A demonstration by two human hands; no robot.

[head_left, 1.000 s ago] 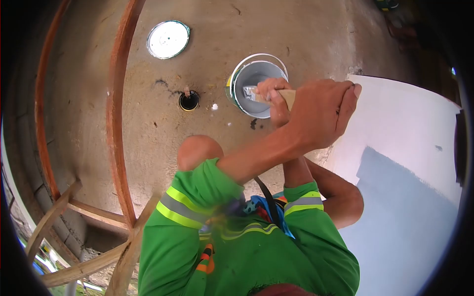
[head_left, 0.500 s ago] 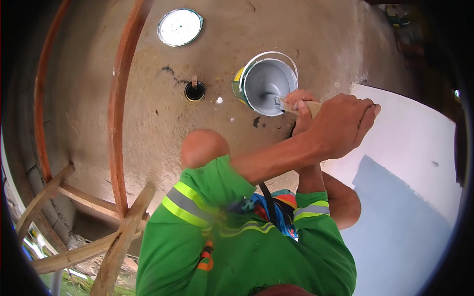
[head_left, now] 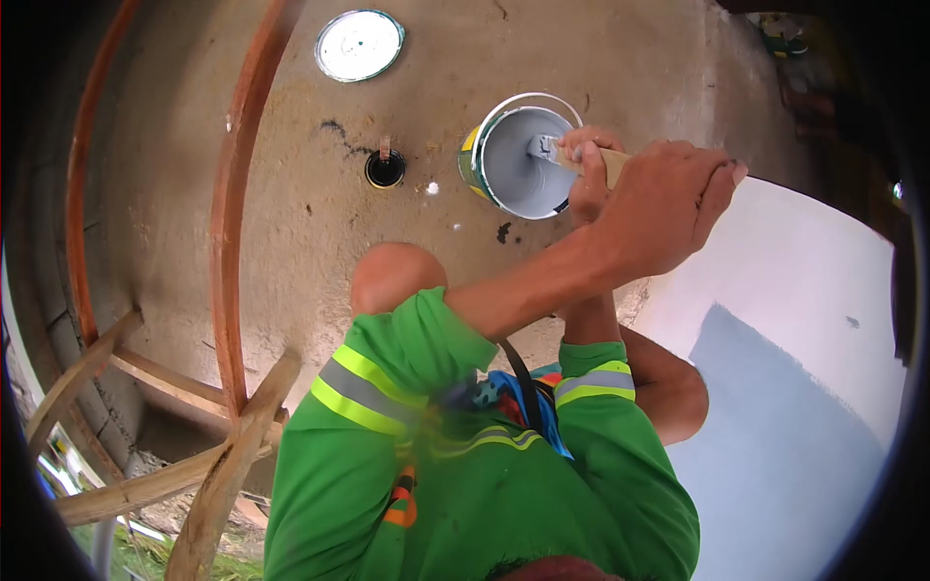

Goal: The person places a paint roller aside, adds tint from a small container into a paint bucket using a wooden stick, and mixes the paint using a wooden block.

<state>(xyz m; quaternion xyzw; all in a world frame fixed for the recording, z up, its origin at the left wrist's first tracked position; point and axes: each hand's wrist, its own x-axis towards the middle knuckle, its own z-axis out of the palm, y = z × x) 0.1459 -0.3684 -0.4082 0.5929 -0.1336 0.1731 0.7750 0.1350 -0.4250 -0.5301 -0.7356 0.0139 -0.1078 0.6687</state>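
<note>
A bucket of grey paint (head_left: 509,184) stands on the floor, its white handle raised behind the rim. A pale wooden stick (head_left: 614,167) slants into it, its lower end smeared with grey paint. My right hand (head_left: 589,179) is closed round the stick just over the bucket's right side. Higher up and nearer the camera, my left hand (head_left: 673,205) is closed over the stick's upper end, with my left forearm crossing in front of the right one. Left of the bucket is a small dark can (head_left: 385,169) with a brush or stick resting in it.
A round white lid (head_left: 359,45) lies on the floor at the back. Reddish wooden bars (head_left: 229,213) and rough timber pieces (head_left: 228,465) stand at the left. On the right is a white surface (head_left: 775,242) partly painted grey-blue (head_left: 775,416). My knees flank the floor before me.
The stick's painted end has moved from the left of the bucket to its lower right, then up toward the back. Both hands moved with it and kept their hold. The view has shifted slightly.
</note>
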